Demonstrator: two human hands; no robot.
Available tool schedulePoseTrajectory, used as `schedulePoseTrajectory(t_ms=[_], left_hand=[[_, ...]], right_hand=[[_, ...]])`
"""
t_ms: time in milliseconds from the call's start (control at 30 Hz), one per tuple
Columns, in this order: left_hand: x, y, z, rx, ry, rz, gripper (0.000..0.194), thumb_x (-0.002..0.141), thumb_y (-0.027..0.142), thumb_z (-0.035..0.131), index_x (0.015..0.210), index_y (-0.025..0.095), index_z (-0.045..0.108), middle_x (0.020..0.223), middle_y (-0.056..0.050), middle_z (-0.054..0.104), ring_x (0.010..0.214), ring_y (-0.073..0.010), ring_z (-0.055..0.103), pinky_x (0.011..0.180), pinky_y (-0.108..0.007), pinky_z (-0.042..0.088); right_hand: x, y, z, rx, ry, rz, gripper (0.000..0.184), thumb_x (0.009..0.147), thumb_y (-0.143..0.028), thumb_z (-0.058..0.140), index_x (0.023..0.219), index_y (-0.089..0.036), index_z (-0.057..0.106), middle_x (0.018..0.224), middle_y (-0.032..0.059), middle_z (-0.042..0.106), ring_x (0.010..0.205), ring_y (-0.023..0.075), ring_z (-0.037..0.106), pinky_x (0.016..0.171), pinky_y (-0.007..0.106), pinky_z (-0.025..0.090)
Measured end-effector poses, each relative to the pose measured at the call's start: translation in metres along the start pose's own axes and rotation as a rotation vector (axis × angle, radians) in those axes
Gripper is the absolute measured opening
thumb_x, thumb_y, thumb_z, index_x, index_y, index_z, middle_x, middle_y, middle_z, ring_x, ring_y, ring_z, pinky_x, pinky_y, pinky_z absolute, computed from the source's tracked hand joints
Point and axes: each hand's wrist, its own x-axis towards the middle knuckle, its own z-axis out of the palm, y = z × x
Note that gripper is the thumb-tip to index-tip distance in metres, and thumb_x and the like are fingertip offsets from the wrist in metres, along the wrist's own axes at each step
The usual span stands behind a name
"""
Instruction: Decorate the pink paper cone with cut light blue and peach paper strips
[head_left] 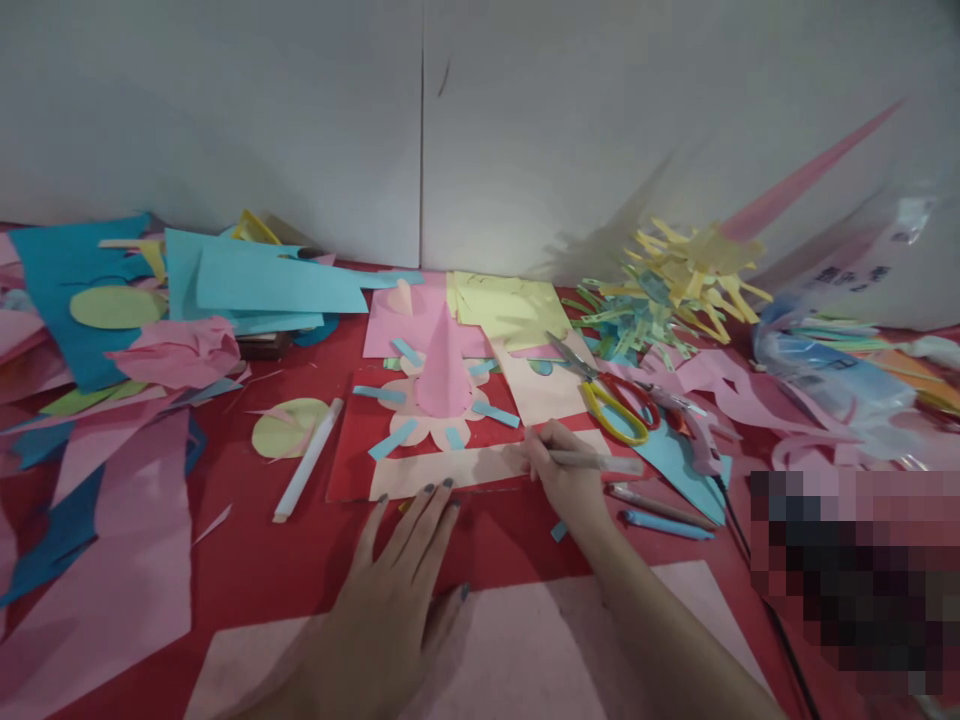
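Note:
My left hand (401, 575) lies flat with its fingers spread, the fingertips on the lower edge of a pale peach paper strip (442, 468). Wrapped around a slim grey-white pen (600, 461) is my right hand (562, 475), with the pen's tip close to the strip's right part. The strip lies along the front of a red sheet (351, 440). On that sheet, just beyond, sits a peach paper flower (431, 432) with blue tabs around it and a folded pink paper piece (442, 375) standing at its middle.
Yellow-handled scissors (615, 412), a pink glue gun (701, 435) and a blue marker (667, 525) lie to the right. A white marker (307, 462) rests on the left. Coloured paper scraps (142, 480) crowd the left side, and a fringed yellow paper piece (690, 270) stands by the wall.

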Motion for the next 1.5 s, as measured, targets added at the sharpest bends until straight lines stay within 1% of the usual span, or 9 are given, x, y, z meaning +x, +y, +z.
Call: schedulePoseTrajectory(t_ms=[167, 333, 567, 733, 900, 1033, 1233, 1367, 1500], left_hand=[[-0.0002, 0.0007, -0.0021, 0.008, -0.006, 0.004, 0.055, 0.087, 0.038, 0.036, 0.136, 0.016, 0.030, 0.139, -0.010, 0.036, 0.124, -0.0243, 0.037, 0.106, -0.044, 0.006], [0.0005, 0.0011, -0.0014, 0.020, -0.003, 0.007, 0.054, 0.087, 0.038, 0.034, 0.136, 0.016, 0.029, 0.141, -0.010, 0.033, 0.126, -0.0247, 0.034, 0.106, -0.046, 0.007], [-0.0006, -0.0007, 0.0023, -0.009, 0.015, 0.001, 0.054, 0.087, 0.038, 0.034, 0.136, 0.016, 0.031, 0.138, -0.010, 0.038, 0.124, -0.0246, 0.037, 0.106, -0.046, 0.009], [-0.0005, -0.0005, -0.0003, 0.010, 0.004, 0.013, 0.053, 0.086, 0.037, 0.036, 0.135, 0.016, 0.032, 0.139, -0.009, 0.037, 0.124, -0.0237, 0.037, 0.107, -0.044, 0.005], [-0.0009, -0.0001, 0.0014, 0.006, -0.001, 0.007, 0.056, 0.086, 0.039, 0.036, 0.136, 0.015, 0.029, 0.139, -0.009, 0.037, 0.124, -0.0231, 0.037, 0.107, -0.044, 0.003], [-0.0006, -0.0002, 0.0029, -0.014, 0.006, -0.005, 0.054, 0.087, 0.039, 0.035, 0.136, 0.017, 0.030, 0.139, -0.009, 0.037, 0.124, -0.0241, 0.037, 0.106, -0.045, 0.008], [-0.0001, -0.0001, 0.0002, 0.001, -0.012, 0.004, 0.054, 0.087, 0.038, 0.035, 0.136, 0.016, 0.029, 0.140, -0.009, 0.035, 0.125, -0.0236, 0.035, 0.106, -0.045, 0.004], [-0.0002, 0.0001, 0.0014, 0.002, -0.025, -0.007, 0.054, 0.087, 0.038, 0.035, 0.136, 0.016, 0.029, 0.141, -0.009, 0.033, 0.126, -0.0238, 0.034, 0.106, -0.045, 0.005], [-0.0013, -0.0001, 0.0027, -0.006, -0.029, -0.005, 0.055, 0.087, 0.039, 0.035, 0.137, 0.016, 0.028, 0.141, -0.010, 0.032, 0.125, -0.0235, 0.034, 0.106, -0.046, 0.004]], right_hand=[[-0.0002, 0.0018, -0.0002, -0.024, 0.029, -0.015, 0.034, 0.081, -0.035, 0.049, 0.054, -0.021, 0.034, 0.042, -0.0070, 0.038, 0.043, 0.0092, 0.042, 0.045, 0.021, 0.030], [0.0003, 0.0042, -0.0004, -0.003, 0.011, -0.011, 0.034, 0.080, -0.035, 0.050, 0.053, -0.021, 0.033, 0.041, -0.0074, 0.037, 0.042, 0.0086, 0.037, 0.044, 0.022, 0.028], [0.0015, 0.0006, -0.0026, -0.073, 0.007, -0.034, 0.034, 0.078, -0.031, 0.049, 0.052, -0.022, 0.029, 0.040, -0.0080, 0.034, 0.041, 0.0080, 0.032, 0.043, 0.022, 0.026], [0.0044, 0.0013, -0.0077, 0.005, -0.049, 0.005, 0.033, 0.078, -0.034, 0.050, 0.052, -0.022, 0.034, 0.039, -0.0075, 0.039, 0.042, 0.0098, 0.041, 0.046, 0.022, 0.032], [0.0054, 0.0004, -0.0082, 0.027, -0.024, -0.008, 0.033, 0.080, -0.034, 0.050, 0.052, -0.022, 0.037, 0.040, -0.0066, 0.044, 0.043, 0.0102, 0.046, 0.049, 0.023, 0.037], [0.0051, -0.0011, -0.0078, 0.044, 0.007, -0.002, 0.032, 0.080, -0.033, 0.049, 0.053, -0.022, 0.035, 0.039, -0.0071, 0.043, 0.044, 0.0111, 0.049, 0.048, 0.023, 0.038], [0.0057, -0.0013, -0.0072, 0.037, 0.002, 0.007, 0.033, 0.078, -0.032, 0.050, 0.051, -0.022, 0.034, 0.038, -0.0074, 0.040, 0.040, 0.0097, 0.043, 0.045, 0.023, 0.035], [0.0054, -0.0019, -0.0068, 0.021, 0.015, 0.003, 0.032, 0.079, -0.033, 0.050, 0.053, -0.022, 0.036, 0.041, -0.0064, 0.045, 0.043, 0.0103, 0.047, 0.047, 0.023, 0.037], [0.0055, -0.0009, -0.0069, 0.024, 0.041, 0.013, 0.032, 0.078, -0.032, 0.049, 0.052, -0.022, 0.033, 0.039, -0.0075, 0.038, 0.043, 0.0105, 0.046, 0.046, 0.022, 0.036]])
